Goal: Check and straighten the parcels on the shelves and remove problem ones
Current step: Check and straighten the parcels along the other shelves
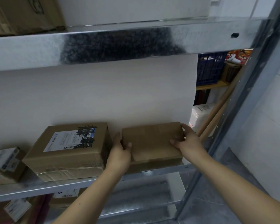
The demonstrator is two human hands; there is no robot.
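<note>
The plain brown parcel (152,143) appears to rest at the right end of the middle shelf (44,189), close to its near edge, with the white back panel (103,94) behind it. Both hands grasp it: the left hand (120,152) clamps the left side with the thumb laid over the top face, and the right hand (188,139) holds the far right corner with fingers curled over the top. Risk 1: a pull toward the near side without support underneath could tip the parcel off the edge onto the lower shelf (136,196). Risk 2: the only visible stop on the right is the upright post (249,110), so a push to the right could carry the parcel off the end. Risk 3: the labelled parcel (68,147) stands just beside the left hand. A shift to the left could pinch the fingers or knock that parcel askew. Risk 4: no label shows on the top face, so the parcel may need turning, and a 1-handed turn invites a drop.
</note>
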